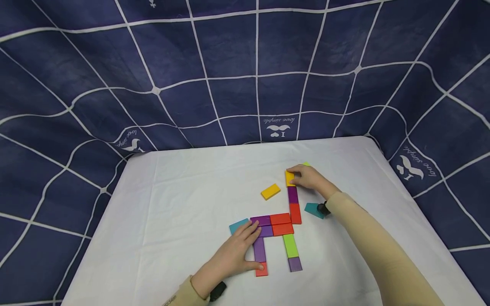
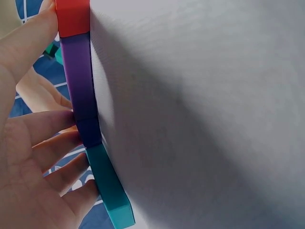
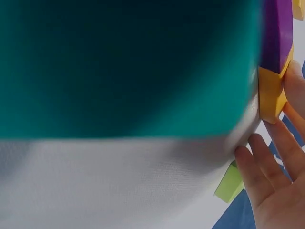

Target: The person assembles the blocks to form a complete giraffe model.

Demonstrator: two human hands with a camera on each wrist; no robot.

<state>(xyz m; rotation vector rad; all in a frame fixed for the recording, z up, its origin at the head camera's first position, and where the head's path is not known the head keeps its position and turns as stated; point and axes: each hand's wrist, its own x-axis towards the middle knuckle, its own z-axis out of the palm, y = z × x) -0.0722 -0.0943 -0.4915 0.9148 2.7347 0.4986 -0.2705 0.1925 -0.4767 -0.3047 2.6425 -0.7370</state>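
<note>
My right hand [image 1: 308,177] pinches a yellow block [image 1: 289,178] by its ends, thumb on one and index finger on the other. That block lies at the far end of a column with a dark purple block [image 1: 292,194] and a red block [image 1: 295,213]. With fingers spread, my left hand [image 1: 229,256] rests on the flat block figure. Its fingertips touch near the purple block [image 1: 261,220] and teal block [image 1: 237,225], while its thumb lies on the coral-red block [image 1: 262,272]. In the left wrist view, those fingers run along the purple and teal blocks [image 2: 110,183].
A loose yellow block [image 1: 270,191] lies left of the column. To its right, a teal block [image 1: 314,210] sits under the right wrist. A lime-green block [image 1: 306,163] shows behind the right hand. The figure's other leg has green [image 1: 290,245] and purple [image 1: 295,264] blocks.
</note>
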